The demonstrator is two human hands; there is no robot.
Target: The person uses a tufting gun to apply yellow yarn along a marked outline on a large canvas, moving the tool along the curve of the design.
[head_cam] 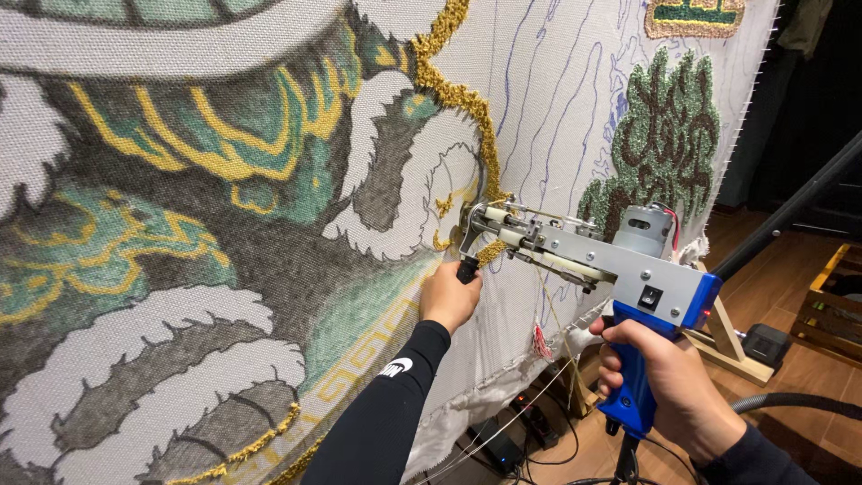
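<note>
A tufting gun (600,260) with a grey metal body and blue handle is pressed nose-first against a stretched white backing cloth (539,108). My right hand (669,382) grips the blue rear handle. My left hand (449,296), in a black sleeve, is closed around the gun's black front grip just under the nose. The needle end meets the cloth beside a line of gold tufted yarn (458,94) that curves down from the top. The cloth carries tufted patches in white, dark grey, green and yellow.
A green and dark tufted patch (660,135) sits on the right of the cloth, with blue drawn outlines between. A black frame leg (790,211) slants at right. Wooden floor, a wooden crate (831,301), cables and a power strip (521,431) lie below.
</note>
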